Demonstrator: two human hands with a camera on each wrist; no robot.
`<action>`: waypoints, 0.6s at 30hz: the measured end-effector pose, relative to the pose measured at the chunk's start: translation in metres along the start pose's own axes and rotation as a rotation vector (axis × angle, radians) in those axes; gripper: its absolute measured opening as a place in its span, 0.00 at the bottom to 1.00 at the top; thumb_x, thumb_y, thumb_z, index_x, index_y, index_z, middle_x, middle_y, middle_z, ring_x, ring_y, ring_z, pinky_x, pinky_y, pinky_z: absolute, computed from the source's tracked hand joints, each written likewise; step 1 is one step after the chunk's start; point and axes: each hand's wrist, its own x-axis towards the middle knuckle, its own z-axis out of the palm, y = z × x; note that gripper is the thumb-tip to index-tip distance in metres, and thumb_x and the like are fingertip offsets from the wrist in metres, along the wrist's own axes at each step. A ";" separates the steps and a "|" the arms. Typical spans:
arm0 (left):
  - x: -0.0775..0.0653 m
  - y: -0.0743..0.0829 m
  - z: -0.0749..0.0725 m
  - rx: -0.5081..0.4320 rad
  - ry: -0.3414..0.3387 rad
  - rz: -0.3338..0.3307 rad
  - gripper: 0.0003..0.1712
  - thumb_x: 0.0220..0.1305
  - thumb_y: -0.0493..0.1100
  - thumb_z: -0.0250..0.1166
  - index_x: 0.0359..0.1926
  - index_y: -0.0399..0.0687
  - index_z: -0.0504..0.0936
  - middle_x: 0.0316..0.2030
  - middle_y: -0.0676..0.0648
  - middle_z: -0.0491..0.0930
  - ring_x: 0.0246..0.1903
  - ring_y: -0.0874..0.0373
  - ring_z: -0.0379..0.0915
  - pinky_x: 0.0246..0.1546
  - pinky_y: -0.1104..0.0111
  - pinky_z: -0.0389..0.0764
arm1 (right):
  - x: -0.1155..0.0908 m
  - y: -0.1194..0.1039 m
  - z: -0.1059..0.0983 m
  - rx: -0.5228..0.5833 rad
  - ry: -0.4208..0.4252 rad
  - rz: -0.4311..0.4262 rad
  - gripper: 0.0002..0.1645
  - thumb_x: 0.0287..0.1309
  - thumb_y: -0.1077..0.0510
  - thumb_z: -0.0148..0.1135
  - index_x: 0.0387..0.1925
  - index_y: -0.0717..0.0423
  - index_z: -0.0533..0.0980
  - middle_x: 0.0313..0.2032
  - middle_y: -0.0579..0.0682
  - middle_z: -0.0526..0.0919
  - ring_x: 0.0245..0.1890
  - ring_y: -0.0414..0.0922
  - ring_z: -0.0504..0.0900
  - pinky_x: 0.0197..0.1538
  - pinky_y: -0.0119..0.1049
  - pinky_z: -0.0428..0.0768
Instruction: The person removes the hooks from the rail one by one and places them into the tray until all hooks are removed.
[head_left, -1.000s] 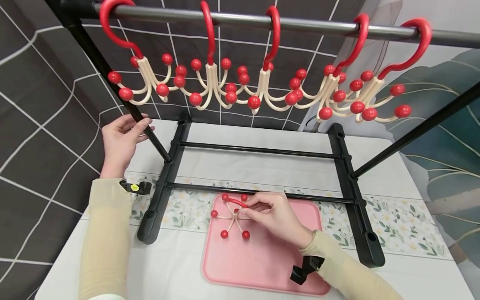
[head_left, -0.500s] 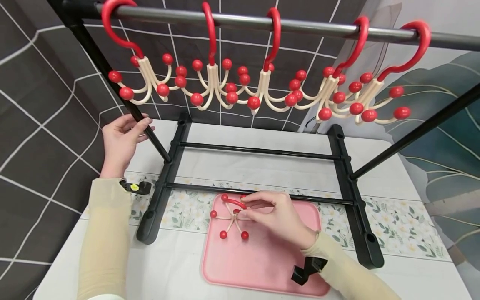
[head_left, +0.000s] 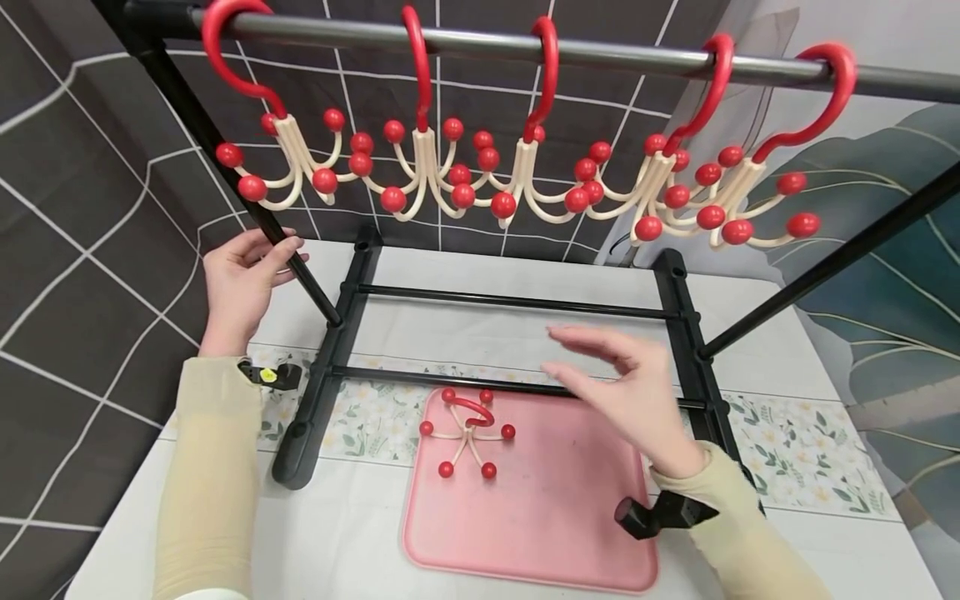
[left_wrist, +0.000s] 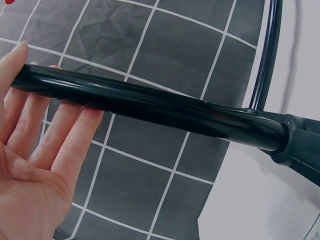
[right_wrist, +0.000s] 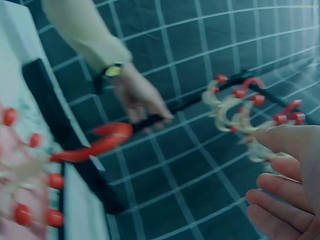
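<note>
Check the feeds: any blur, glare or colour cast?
Right wrist: blurred and bluish, the nearest red hook smeared; left wrist: muted colours, glare streaks along the black pole; head: brighter and sharper, with a sheen on the top rail.

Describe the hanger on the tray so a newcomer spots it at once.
Find the big black rack, then the pink tray low at its front. Near the tray's far left corner, in the head view, sits the hanger, cream with red balls and a red hook. It alone is on the tray; five similar hangers hang from the top bar.
</note>
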 end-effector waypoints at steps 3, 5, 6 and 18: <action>0.000 0.000 0.000 -0.008 0.000 -0.005 0.15 0.60 0.36 0.76 0.47 0.35 0.88 0.36 0.48 0.87 0.34 0.60 0.88 0.35 0.73 0.85 | 0.010 -0.019 -0.013 0.017 0.087 -0.097 0.25 0.41 0.83 0.74 0.46 0.71 0.84 0.44 0.62 0.87 0.46 0.48 0.88 0.53 0.38 0.83; 0.000 0.000 0.000 -0.017 -0.001 -0.004 0.15 0.60 0.36 0.76 0.47 0.35 0.88 0.36 0.47 0.88 0.34 0.59 0.88 0.34 0.73 0.85 | 0.017 -0.031 -0.021 0.062 0.136 -0.153 0.22 0.43 0.84 0.71 0.44 0.77 0.82 0.43 0.66 0.86 0.45 0.48 0.88 0.52 0.38 0.83; 0.000 0.000 0.000 -0.020 -0.002 -0.003 0.15 0.60 0.36 0.76 0.47 0.34 0.88 0.36 0.47 0.87 0.34 0.59 0.88 0.34 0.73 0.85 | 0.019 -0.037 -0.025 0.090 0.156 -0.175 0.21 0.44 0.83 0.71 0.44 0.79 0.81 0.43 0.67 0.86 0.45 0.48 0.88 0.52 0.38 0.83; -0.001 0.000 -0.001 -0.050 -0.008 0.004 0.16 0.60 0.35 0.76 0.47 0.32 0.87 0.36 0.46 0.87 0.34 0.58 0.88 0.35 0.72 0.85 | 0.036 -0.062 -0.069 0.112 0.422 -0.260 0.23 0.44 0.76 0.78 0.43 0.84 0.79 0.44 0.67 0.86 0.47 0.51 0.88 0.55 0.36 0.82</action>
